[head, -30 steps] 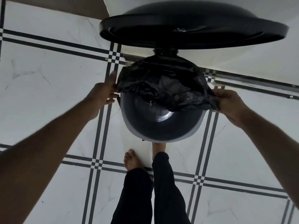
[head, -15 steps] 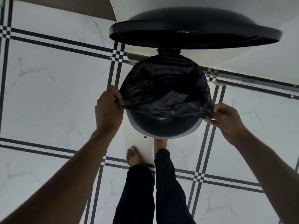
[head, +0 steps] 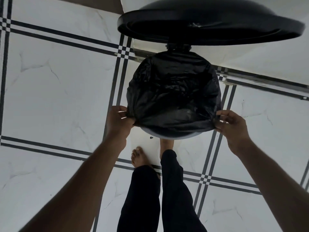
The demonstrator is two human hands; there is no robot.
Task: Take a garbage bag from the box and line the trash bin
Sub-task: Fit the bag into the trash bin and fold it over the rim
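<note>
- Bag's out of the box already; the box isn't in view.
- Garbage bag (head: 173, 94) sits over the trash bin (head: 173, 136), its mouth draped over the rim from approx 9 o'clock round through 12 to 3.
- Only a sliver of bare rim shows, at 6 o'clock, nearest your feet; that edge looks not yet tucked over.
- Your left hand (head: 117, 121), at the bin's 8 o'clock, has its fingers pinched on the bag's edge.
- Your right hand (head: 232, 126), at 4 o'clock, has its fingers clamped on the bag's edge too.
- Lid (head: 209, 24) stands up at 12 o'clock; your right foot is prob. on the pedal, though that's hidden.
- Left, I'd judge: pull the near hem over the 6 o'clock rim, push the slack down inside, let the lid drop.
- Approx 80% done.
</note>
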